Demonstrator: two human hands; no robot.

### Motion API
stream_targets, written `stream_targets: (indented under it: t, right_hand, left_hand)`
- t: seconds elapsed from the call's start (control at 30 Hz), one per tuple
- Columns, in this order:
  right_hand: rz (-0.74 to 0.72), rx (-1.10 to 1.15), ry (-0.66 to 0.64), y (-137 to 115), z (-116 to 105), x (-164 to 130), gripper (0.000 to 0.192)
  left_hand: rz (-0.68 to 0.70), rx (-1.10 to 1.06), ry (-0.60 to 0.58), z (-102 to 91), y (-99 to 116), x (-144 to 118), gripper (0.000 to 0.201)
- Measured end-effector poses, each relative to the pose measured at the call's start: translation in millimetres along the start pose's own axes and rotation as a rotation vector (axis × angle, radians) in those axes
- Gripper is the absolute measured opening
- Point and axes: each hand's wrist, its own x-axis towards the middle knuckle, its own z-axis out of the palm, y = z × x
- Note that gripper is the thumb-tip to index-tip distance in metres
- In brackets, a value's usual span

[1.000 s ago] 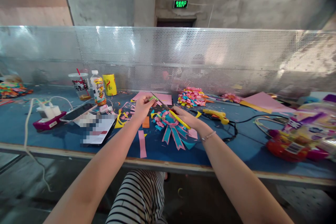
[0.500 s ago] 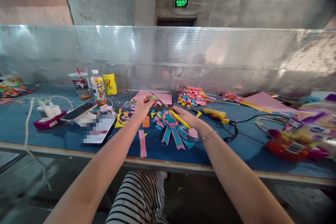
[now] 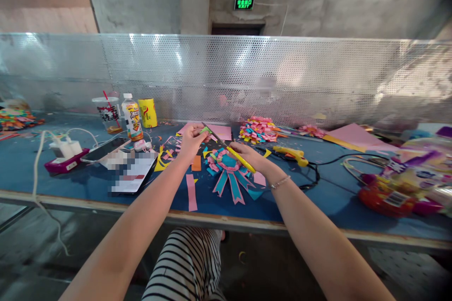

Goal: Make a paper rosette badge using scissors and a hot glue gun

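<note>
My left hand (image 3: 193,138) pinches a small piece of green paper (image 3: 205,130) above the middle of the table. In my right hand (image 3: 249,154) is a pair of scissors (image 3: 241,159) with yellow handles. Its dark blades point up and left, and their tips reach the green paper. Whether the blades are parted I cannot tell. Just below the scissors lies a pink and blue paper rosette (image 3: 228,162) with several blue, pink-edged tails spread toward me. A pink paper strip (image 3: 191,192) and an orange paper piece (image 3: 197,163) lie left of it.
A yellow glue gun (image 3: 295,155) with a black cord lies to the right, near snack packages (image 3: 395,188). A pile of paper strips (image 3: 259,130) sits behind. On the left are a bottle (image 3: 132,117), a cup (image 3: 108,115), a phone (image 3: 106,149) and a purple power strip (image 3: 67,162).
The rosette below the scissors has shifted slightly, its tails now turned a little to the left. Both hands stay in nearly the same place, the scissors still at the green paper.
</note>
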Motion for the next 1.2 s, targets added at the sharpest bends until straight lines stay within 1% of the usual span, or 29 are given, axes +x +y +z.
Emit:
stream_targets:
  t: [0.13,0.23,0.4,0.53,0.67,0.93,1.03,1.13,1.2]
  right_hand:
    - [-0.012,0.021,-0.007,-1,0,1,0.024]
    - [-0.01,0.017,-0.008,-2,0,1,0.026]
    - [0.019,-0.048,-0.028,-1,-2,-2,0.026]
    - [0.036,-0.044,-0.041,0,-3,-4,0.026]
    - [0.038,-0.02,-0.026,-1,-1,-3,0.026]
    - [-0.076,-0.032,-0.006,-7,3,-1,0.025]
    - [-0.039,-0.033,0.056,-8,3,1,0.024]
    - [0.045,-0.076,0.193,-2,2,5,0.025]
    - [0.081,-0.143,0.283,4,1,8,0.027]
  left_hand:
    - [-0.009,-0.052,-0.007,-0.4,-1,1,0.03]
    - [-0.017,-0.075,-0.01,-0.7,-1,2,0.03]
    - [-0.057,-0.031,-0.054,-1.4,-3,2,0.026]
    - [-0.084,-0.014,-0.109,-1.0,-3,1,0.026]
    - [-0.087,-0.017,-0.104,-0.4,-3,0,0.027]
    - [-0.112,-0.031,-0.09,0.4,-1,-1,0.026]
    - [-0.127,-0.048,-0.069,1.1,1,-2,0.026]
    - [-0.144,-0.053,-0.047,1.2,3,-3,0.027]
    - [-0.16,-0.034,-0.021,0.8,3,-3,0.021]
